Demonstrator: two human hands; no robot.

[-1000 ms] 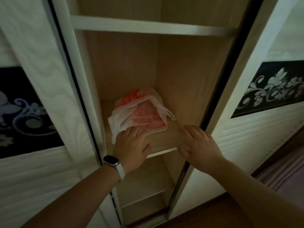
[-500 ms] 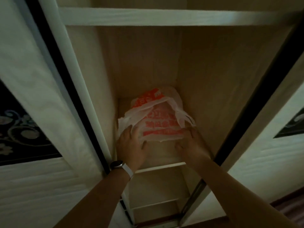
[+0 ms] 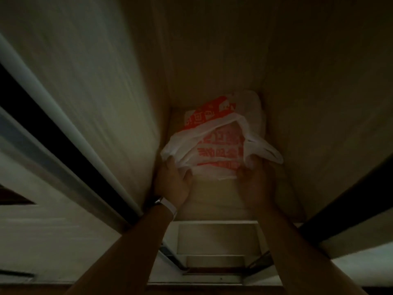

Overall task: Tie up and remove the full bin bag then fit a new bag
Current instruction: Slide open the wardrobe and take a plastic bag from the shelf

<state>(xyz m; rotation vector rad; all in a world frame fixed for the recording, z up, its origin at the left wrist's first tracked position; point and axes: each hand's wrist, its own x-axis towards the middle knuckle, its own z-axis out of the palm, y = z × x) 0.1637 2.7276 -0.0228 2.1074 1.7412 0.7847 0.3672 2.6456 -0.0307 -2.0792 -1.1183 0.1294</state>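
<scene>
Gripping a white bag (image 3: 221,145), red print unreadable, both hands (image 3: 174,182).

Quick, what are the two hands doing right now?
Left hand: closed on the left edge of the plastic bag.
Right hand: closed on the bag's right edge.

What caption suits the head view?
Both hands, left and right, grip a white and orange plastic bag on a wardrobe shelf.
</scene>
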